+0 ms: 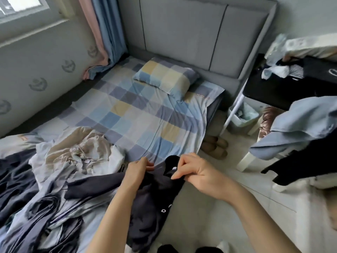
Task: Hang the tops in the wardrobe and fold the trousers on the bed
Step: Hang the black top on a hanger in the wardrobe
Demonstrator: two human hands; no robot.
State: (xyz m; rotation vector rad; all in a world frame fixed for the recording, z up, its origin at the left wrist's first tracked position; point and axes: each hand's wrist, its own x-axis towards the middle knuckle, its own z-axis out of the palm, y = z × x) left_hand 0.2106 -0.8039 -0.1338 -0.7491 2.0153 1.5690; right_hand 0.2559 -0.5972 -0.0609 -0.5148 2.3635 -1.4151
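My left hand (pixel 138 168) and right hand (pixel 196 172) each pinch the collar end of a dark navy snap-button top (pixel 155 198) at the checked blue bedsheet's (pixel 127 114) near edge; its small white label is unreadable. Grey padded headboard (pixel 200 33) behind.

The head camera is looking forward and down from the bed's (pixel 138 114) right edge, close above it, facing the headboard (pixel 204 33).

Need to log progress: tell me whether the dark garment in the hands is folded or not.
Not folded: the dark garment hangs loose off the bed edge, gripped by both hands.
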